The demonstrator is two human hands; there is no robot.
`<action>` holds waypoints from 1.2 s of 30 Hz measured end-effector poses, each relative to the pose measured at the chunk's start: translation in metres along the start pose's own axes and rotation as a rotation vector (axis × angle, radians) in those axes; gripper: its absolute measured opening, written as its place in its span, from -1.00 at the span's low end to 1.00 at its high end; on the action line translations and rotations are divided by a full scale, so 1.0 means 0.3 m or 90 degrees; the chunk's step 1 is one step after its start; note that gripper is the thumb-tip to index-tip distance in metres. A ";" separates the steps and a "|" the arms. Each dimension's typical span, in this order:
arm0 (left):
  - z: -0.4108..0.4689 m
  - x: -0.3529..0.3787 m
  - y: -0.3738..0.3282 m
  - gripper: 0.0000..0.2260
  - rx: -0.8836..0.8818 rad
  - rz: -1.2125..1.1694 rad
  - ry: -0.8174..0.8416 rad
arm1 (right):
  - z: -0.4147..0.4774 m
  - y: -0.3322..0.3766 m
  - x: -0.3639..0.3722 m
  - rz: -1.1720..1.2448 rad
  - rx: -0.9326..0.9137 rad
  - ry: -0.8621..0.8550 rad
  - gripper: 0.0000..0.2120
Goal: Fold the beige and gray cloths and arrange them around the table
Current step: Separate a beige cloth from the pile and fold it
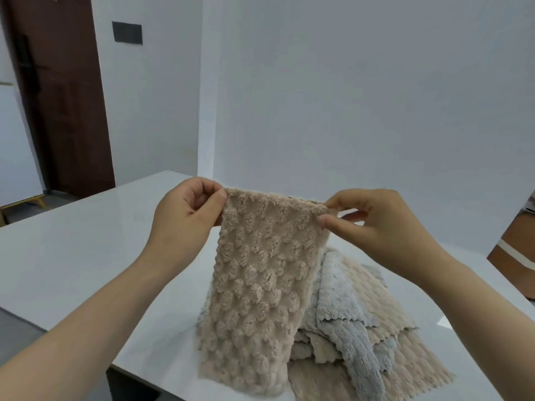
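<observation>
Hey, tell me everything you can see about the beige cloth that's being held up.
The beige cloth is plush, with a raised bubble-like texture. It hangs as a long strip, pinched at its top corners by the left hand and right hand. Its lower end drapes in front of the pile of beige and gray cloths on the white table.

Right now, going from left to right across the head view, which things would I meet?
Brown door → dark wall plate → left hand → beige cloth, held up → right hand → brown object at the right edge.
</observation>
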State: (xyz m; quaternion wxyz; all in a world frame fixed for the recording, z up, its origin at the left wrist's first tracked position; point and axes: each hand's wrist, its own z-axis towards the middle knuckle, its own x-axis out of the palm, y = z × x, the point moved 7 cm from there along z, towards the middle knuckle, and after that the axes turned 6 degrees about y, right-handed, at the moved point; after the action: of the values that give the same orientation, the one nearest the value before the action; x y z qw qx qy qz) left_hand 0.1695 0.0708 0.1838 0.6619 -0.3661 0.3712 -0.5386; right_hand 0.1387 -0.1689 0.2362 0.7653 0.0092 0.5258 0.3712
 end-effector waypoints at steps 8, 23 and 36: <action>0.016 -0.023 -0.076 -0.90 0.045 0.003 -0.052 | 0.012 0.043 -0.042 0.266 0.002 -0.055 -0.89; -0.072 0.121 -0.121 -0.90 0.134 0.094 0.097 | -0.040 0.018 0.041 0.056 0.100 0.102 -0.50; -0.107 0.176 -0.079 -0.95 0.079 0.019 0.173 | -0.005 0.045 0.072 0.137 0.030 0.030 -0.94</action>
State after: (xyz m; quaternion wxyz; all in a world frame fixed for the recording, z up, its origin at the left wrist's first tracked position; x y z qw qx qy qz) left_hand 0.1383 0.0124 0.1851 0.6349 -0.2430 0.4288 -0.5950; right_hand 0.1336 -0.1473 0.2238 0.7078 0.0747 0.5483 0.4391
